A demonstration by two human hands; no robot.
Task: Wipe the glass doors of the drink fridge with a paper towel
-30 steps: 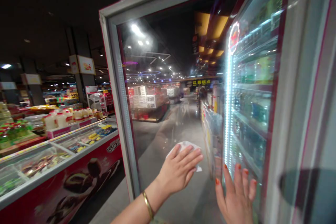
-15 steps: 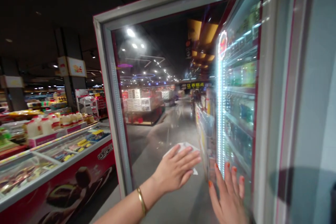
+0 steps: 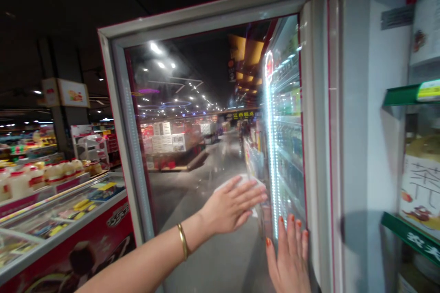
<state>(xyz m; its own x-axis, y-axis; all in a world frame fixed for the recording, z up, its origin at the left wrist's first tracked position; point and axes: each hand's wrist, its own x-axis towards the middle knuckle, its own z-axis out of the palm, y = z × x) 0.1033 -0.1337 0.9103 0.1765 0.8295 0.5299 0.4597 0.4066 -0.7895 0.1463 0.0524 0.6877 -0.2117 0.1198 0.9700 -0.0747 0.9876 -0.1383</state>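
Wiping door glass (image 3: 213, 146), seemingly | pressing cloth (image 3: 248, 177) under flat left hand (image 3: 230, 205) | spreading right hand (image 3: 289, 254) | next: likely sweep evenly

Containers (image 3: 421, 187) with white labels are supported by green-edged shelves (image 3: 400, 96) at the right. Small packs (image 3: 77, 209) are held in the compartments of a red-fronted chest freezer (image 3: 99, 226) at the left. Farther off, on the grey floor (image 3: 206, 256), a low platform (image 3: 172, 169) is loaded with stacked white boxes (image 3: 170, 137).
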